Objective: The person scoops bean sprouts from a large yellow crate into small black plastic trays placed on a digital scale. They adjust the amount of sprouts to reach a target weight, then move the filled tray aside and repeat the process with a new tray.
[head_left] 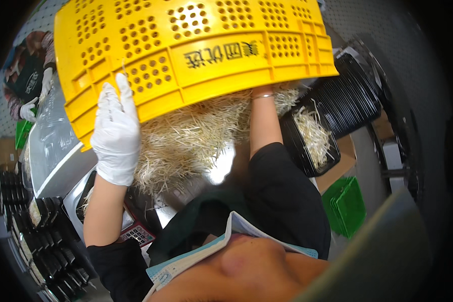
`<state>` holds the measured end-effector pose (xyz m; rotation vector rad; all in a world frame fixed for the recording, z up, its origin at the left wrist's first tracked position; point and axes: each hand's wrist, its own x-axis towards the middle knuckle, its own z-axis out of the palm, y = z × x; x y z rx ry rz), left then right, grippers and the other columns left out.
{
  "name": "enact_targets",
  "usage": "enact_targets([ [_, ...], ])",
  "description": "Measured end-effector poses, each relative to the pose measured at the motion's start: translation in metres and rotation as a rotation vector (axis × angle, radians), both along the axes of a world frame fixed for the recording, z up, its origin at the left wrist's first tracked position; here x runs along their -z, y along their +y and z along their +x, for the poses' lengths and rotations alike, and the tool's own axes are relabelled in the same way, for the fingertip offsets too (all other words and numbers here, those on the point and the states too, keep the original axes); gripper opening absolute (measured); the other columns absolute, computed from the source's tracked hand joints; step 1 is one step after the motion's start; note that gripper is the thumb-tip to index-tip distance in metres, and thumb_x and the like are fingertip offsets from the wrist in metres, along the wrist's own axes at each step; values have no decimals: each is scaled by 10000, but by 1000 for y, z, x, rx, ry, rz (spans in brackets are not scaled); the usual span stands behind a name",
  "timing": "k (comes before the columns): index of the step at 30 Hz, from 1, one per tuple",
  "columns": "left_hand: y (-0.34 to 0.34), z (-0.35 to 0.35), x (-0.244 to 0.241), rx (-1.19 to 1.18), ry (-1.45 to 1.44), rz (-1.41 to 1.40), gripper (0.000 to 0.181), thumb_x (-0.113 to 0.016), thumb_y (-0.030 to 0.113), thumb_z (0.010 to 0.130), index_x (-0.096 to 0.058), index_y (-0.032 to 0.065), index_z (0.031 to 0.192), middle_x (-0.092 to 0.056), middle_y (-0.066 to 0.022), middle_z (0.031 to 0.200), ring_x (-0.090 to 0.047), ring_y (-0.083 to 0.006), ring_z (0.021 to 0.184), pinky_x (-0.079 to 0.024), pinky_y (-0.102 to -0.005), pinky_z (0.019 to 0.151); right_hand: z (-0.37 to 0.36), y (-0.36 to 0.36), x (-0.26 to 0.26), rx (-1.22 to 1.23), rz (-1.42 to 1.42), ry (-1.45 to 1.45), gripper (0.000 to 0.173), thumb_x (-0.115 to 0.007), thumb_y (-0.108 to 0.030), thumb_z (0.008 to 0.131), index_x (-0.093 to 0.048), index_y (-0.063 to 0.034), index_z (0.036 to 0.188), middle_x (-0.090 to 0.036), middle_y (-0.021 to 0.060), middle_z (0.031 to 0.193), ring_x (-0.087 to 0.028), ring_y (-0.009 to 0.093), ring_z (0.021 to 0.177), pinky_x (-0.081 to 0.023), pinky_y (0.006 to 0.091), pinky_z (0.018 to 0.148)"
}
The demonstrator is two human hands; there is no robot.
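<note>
A large yellow perforated plastic crate [222, 71] is tipped on its side above a heap of bean sprouts [188, 139]. My left hand [117, 132], in a white glove, lies flat against the crate's outer wall near its left end, fingers pointing up. My right forearm reaches under the crate's lower rim, so the hand itself is hidden behind the crate and I cannot tell what it touches. Sprouts lie on a shiny metal surface below the crate. A black plastic tray of sprouts [313, 139] stands to the right of my right forearm.
Stacked black trays [343, 94] lie at right, green baskets [345, 207] below them. A scale's keypad [137, 234] is at lower left, near many filled black trays [49, 249]. A white foam box [60, 151] stands left. A co-worker in white gloves [30, 109] is at upper left.
</note>
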<state>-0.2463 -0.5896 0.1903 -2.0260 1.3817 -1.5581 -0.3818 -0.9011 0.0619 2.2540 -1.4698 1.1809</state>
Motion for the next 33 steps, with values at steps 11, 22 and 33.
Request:
enact_targets([
  [11,-24,59,-16,128,317,-42,593,-601,65,773,-461,72,1349,-600,-145,1189,-617,-243,1033,-542,-307,772,-28,6,23,38,388,204,549,-430,-516,858,-628,-139,1206,-478,123,1380,-256,362,1381,-120,598,1100],
  [22,-44,71,-22,154,1086,-332,404,-385,315,998,-583,22,1194,-613,-197,1152,-567,-319,1084,-440,-404,937,18,109,-24,-408,165,271,741,-526,-601,826,-439,-96,1361,-343,157,1444,-205,417,1381,-148,611,1085],
  [33,-105,157,-19,367,415,-369,312,-412,199,963,-631,75,1148,-646,-163,1055,-593,-308,972,-464,-410,853,13,57,35,-342,52,260,675,-475,-539,886,-404,-119,1411,-441,111,1417,-359,380,1317,-260,565,1058],
])
